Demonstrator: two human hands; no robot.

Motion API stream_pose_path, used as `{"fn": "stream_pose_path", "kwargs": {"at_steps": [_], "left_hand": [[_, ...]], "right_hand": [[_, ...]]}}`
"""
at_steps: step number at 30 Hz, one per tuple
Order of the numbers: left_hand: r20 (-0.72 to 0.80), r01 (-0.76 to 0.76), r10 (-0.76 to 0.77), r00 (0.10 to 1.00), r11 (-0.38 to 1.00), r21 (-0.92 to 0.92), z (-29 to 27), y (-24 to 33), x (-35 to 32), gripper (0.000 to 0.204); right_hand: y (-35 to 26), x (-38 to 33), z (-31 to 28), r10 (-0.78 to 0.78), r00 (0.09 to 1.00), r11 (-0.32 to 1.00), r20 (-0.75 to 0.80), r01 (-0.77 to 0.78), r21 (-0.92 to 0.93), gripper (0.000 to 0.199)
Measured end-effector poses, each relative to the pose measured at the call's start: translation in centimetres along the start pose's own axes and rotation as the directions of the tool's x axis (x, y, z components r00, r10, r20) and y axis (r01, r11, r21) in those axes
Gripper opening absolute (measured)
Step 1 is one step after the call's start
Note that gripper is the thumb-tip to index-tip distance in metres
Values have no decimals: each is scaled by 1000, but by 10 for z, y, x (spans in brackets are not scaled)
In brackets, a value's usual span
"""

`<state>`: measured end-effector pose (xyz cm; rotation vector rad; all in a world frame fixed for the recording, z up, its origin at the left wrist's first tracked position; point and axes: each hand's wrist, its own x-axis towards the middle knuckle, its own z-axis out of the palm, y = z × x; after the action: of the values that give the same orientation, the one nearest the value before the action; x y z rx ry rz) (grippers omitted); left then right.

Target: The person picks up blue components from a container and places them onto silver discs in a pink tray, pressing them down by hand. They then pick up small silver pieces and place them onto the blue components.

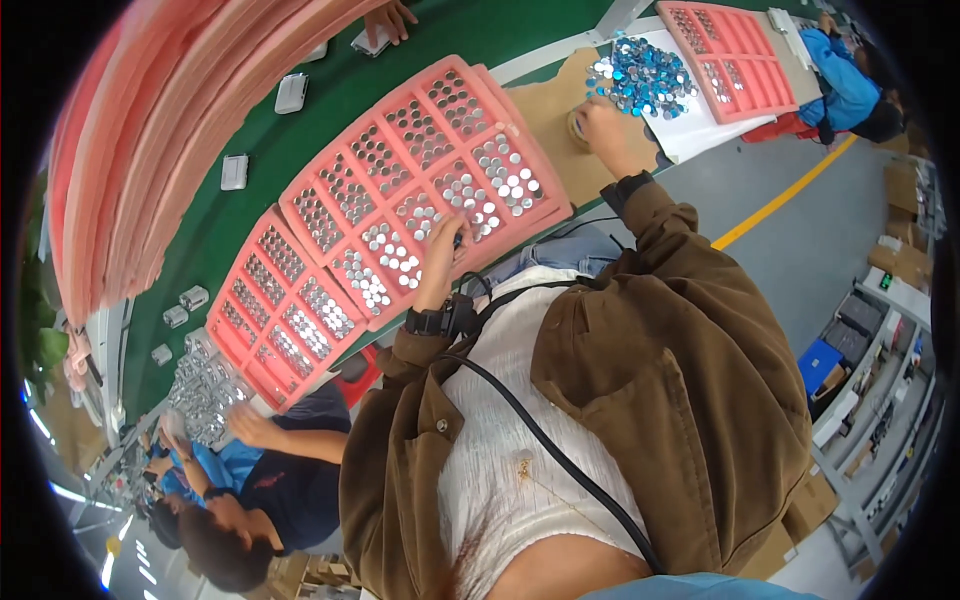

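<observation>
My left hand (440,255) is over the front row of a pink compartment tray (375,205) full of small round silvery discs (460,190). Its fingers are closed around a small dark-blue piece (458,240), too small to name. To the right, my right hand (605,135) rests low over a brown cardboard sheet (545,110). Its fingers are closed at a tan, ring-shaped thing (577,127), partly hidden by the hand; I cannot make out its kind. Just beyond that hand, a pile of blue and silver discs (645,80) lies on white paper (685,130).
A second pink tray (270,310) stands on the left, another (740,70) at the far right. Stacked pink trays (170,130) rise at the left. Metal cases (234,172) lie on the green belt (270,140). Co-workers (265,490) sit on the left; another person's hand (388,20) reaches in at the top.
</observation>
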<state>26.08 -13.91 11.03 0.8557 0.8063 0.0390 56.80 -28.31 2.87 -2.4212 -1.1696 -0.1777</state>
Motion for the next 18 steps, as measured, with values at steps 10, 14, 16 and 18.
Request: {"fn": "stream_pose_path", "kwargs": {"at_steps": [10, 14, 16, 18], "left_hand": [[-39, -51, 50, 998, 998, -32, 105, -16, 50, 18], [-108, -43, 41, 993, 999, -16, 121, -8, 50, 17], [-106, -56, 47, 993, 995, -86, 120, -5, 50, 17], [-103, -55, 43, 994, 992, -117, 125, -5, 50, 17]], "right_hand": [[11, -5, -31, -254, 944, 966, 209, 260, -2, 10], [28, 12, -46, -240, 967, 963, 89, 225, 151, 13], [47, 30, -49, -165, 986, 975, 15, 160, 152, 14], [84, 44, -38, -12, 1000, 986, 26, 8, 167, 15]]}}
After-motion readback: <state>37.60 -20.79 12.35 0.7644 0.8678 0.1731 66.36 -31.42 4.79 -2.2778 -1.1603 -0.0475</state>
